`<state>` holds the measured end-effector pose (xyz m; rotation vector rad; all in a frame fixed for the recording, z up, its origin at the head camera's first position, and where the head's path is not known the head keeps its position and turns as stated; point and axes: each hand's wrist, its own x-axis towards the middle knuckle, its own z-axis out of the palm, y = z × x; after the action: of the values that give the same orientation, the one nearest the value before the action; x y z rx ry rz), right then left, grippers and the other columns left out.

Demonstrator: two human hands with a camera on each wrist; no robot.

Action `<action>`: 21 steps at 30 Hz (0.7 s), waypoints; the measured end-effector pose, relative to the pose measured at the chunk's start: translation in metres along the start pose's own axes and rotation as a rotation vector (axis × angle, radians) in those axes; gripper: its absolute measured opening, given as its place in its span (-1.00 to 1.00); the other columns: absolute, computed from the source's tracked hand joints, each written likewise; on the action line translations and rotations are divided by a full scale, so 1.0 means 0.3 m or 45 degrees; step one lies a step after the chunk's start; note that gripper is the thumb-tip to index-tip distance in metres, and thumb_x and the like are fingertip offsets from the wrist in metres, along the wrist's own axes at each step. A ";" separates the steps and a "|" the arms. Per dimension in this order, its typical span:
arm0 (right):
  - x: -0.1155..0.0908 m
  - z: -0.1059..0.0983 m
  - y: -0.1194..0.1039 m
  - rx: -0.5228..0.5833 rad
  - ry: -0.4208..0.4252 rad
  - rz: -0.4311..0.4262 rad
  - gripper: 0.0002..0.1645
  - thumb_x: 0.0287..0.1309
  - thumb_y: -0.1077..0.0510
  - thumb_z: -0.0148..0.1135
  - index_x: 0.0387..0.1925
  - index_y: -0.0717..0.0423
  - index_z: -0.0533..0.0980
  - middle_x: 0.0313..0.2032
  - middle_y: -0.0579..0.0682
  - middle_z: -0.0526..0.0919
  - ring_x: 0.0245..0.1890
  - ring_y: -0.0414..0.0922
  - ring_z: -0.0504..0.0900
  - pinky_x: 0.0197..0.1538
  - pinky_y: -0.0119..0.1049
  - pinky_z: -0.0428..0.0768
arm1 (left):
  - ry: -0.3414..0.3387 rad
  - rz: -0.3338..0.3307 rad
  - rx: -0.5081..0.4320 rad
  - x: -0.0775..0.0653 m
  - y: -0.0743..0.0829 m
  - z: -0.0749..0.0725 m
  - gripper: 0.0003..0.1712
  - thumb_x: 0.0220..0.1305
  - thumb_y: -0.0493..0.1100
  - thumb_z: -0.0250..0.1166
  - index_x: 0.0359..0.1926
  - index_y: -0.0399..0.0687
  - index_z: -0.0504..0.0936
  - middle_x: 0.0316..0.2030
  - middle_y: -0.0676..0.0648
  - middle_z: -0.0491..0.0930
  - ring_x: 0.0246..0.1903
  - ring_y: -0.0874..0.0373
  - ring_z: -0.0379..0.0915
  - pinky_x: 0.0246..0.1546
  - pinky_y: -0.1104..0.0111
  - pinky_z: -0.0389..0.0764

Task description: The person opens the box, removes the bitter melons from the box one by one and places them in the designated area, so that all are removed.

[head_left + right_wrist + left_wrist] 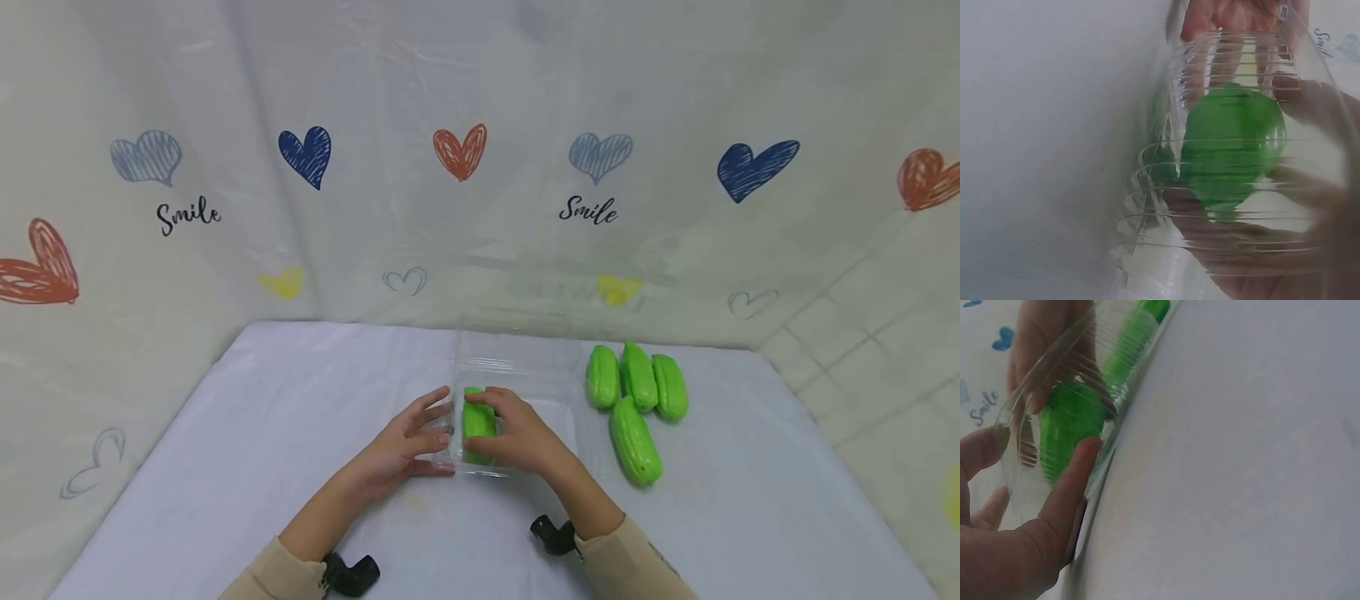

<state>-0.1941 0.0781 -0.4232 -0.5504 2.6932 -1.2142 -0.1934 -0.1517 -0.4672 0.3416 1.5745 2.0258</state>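
A clear plastic clamshell box (555,421) stands in the middle of the table with its lid raised at the back. Inside, along its left side, lies a bright green ridged gourd (478,425). My right hand (528,433) reaches into the box and grips this gourd, thumb at its near end and fingers at its far end. Outside the box, my left hand (397,450) rests against the left wall with fingers spread. Its thumb (1069,487) lies fairly straight along the plastic in the left wrist view. Through the ribbed wall, the right wrist view shows the gourd (1232,140) between the right fingers.
To the right of the box are several more green gourds: three side by side at the back, including one (603,377), and a longer one (636,442) nearer. A white cloth (300,400) covers the table. Behind it hangs a heart-printed sheet (517,233).
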 end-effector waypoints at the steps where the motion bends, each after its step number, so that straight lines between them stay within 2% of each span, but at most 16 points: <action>1: 0.005 0.003 -0.001 -0.018 -0.001 0.010 -0.21 0.00 -0.01 0.51 0.30 0.01 0.49 0.35 0.20 0.39 0.25 0.15 0.46 0.25 0.18 0.49 | 0.002 0.000 -0.003 -0.003 0.001 -0.001 -0.10 0.38 -0.28 0.24 0.58 0.20 -0.02 0.56 -0.14 -0.11 0.48 -0.28 -0.05 0.05 -0.09 0.63; 7: 0.018 0.008 0.003 -0.073 0.031 0.032 -0.25 -0.02 0.05 0.53 0.26 0.00 0.52 0.29 0.14 0.46 0.16 0.08 0.49 0.16 0.10 0.54 | -0.011 0.006 -0.001 -0.006 0.005 -0.001 -0.09 0.38 -0.25 0.25 0.58 0.20 -0.03 0.56 -0.14 -0.12 0.48 -0.27 -0.05 0.07 -0.08 0.63; 12: 0.011 0.004 0.008 -0.048 0.033 0.021 -0.28 -0.01 0.10 0.52 0.24 0.00 0.53 0.31 0.16 0.46 0.24 0.12 0.47 0.25 0.14 0.50 | -0.005 -0.003 -0.012 -0.003 0.001 -0.001 -0.12 0.40 -0.30 0.20 0.58 0.19 -0.02 0.57 -0.14 -0.12 0.48 -0.27 -0.05 0.06 -0.08 0.63; 21: -0.021 -0.026 -0.009 -0.057 0.052 -0.037 -0.29 0.00 0.10 0.51 0.25 0.01 0.53 0.34 0.20 0.42 0.30 0.18 0.44 0.28 0.18 0.48 | -0.007 0.000 -0.016 -0.006 0.000 -0.003 -0.12 0.40 -0.30 0.20 0.58 0.20 -0.02 0.56 -0.14 -0.12 0.49 -0.26 -0.06 0.06 -0.07 0.64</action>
<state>-0.1897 0.0843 -0.4162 -0.5790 2.7616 -1.1880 -0.1926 -0.1534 -0.4673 0.3427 1.5578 2.0322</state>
